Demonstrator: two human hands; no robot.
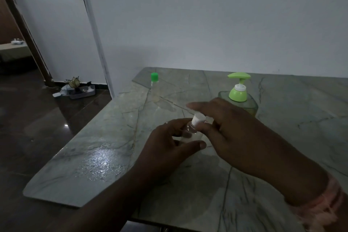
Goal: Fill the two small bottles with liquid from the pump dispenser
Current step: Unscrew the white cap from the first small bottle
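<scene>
Holding a small clear bottle (192,133) at the near middle of the marble table (94,165): left hand (169,145) wrapped around the body, thumb along the near side, fingers curled behind. Tilting up and to the right, long axis running from the left palm toward the right hand, white cap (198,119) at the upper end. Pinching that cap with the right hand (226,128), index finger stretched out leftward above it, remaining fingers closed on the cap. Judging this as cap work, though whether loosening or tightening, cannot tell; liquid level inside unclear in the dim light.

Standing upright well beyond this bottle and to its left: second small bottle (155,88), green cap on. Standing beyond and to its right, just behind the right hand: pump dispenser (238,94), nozzle pointing right, away from the held bottle. Sitting nearer the right hand than the left, so pumping likely falling to the right, with the left bringing the open neck under the spout.
</scene>
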